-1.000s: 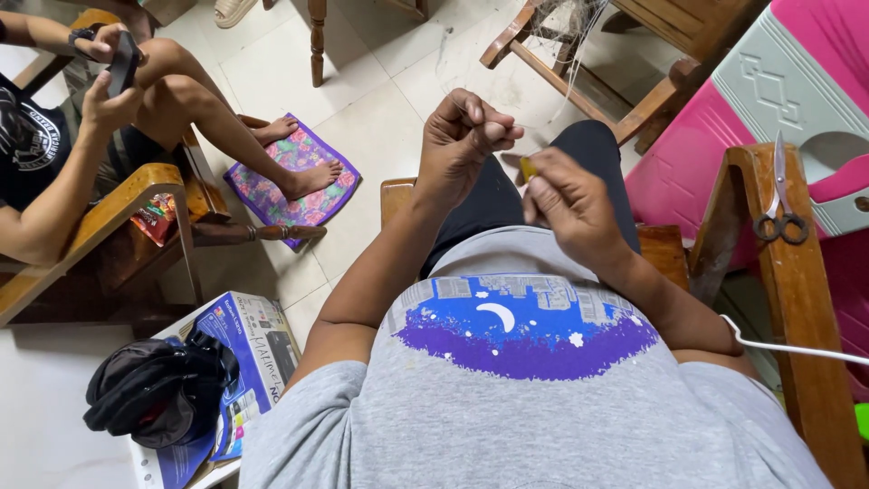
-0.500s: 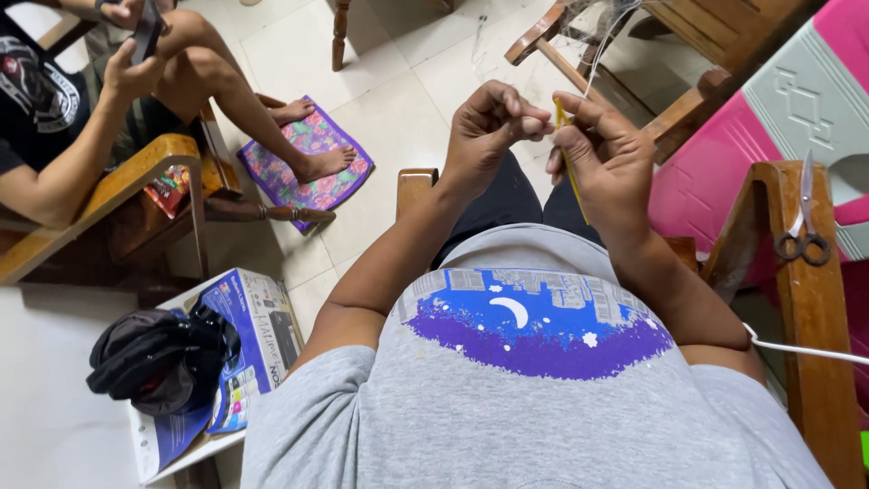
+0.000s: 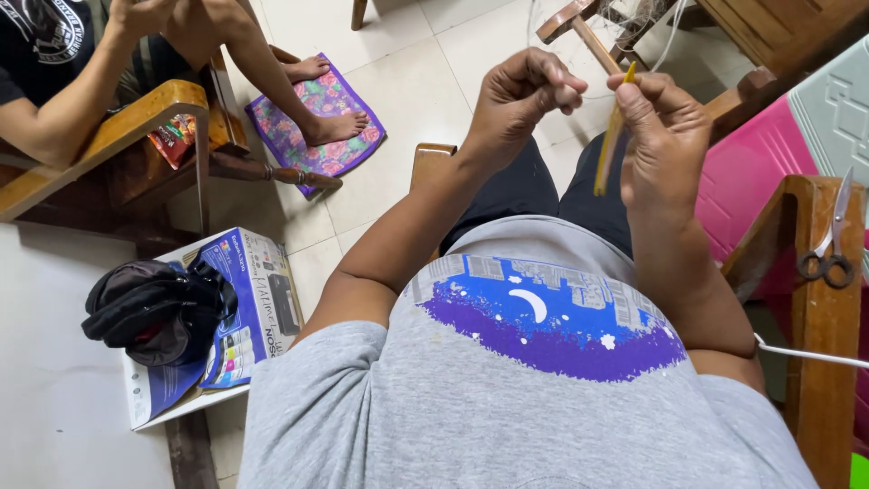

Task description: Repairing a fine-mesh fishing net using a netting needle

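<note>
Yellow stick-like tool [image 3: 612,136], thin and flat, held upright in the upper middle of the frame, pinched near its top by the right hand [image 3: 665,136], fingers closed around it. Now raised higher than half a second ago, and standing nearer vertical than before. Just left of it, left hand [image 3: 520,91] curled shut, fingertips pinched together, probably on a fine thread, though too thin here to tell for certain. Both hands lifted up and away from the lap since a second ago, so likely a pull drawing something taut. Behind, pale threads [image 3: 625,18] strung about a wooden frame [image 3: 579,27] at top. At right edge, scissors [image 3: 828,244] resting on a wooden chair arm [image 3: 819,362], white cord [image 3: 806,353] below. At lower left, black bag [image 3: 149,308] on a blue box [image 3: 244,317]. At upper left, another person's foot [image 3: 335,127] on a patterned mat [image 3: 317,118].
</note>
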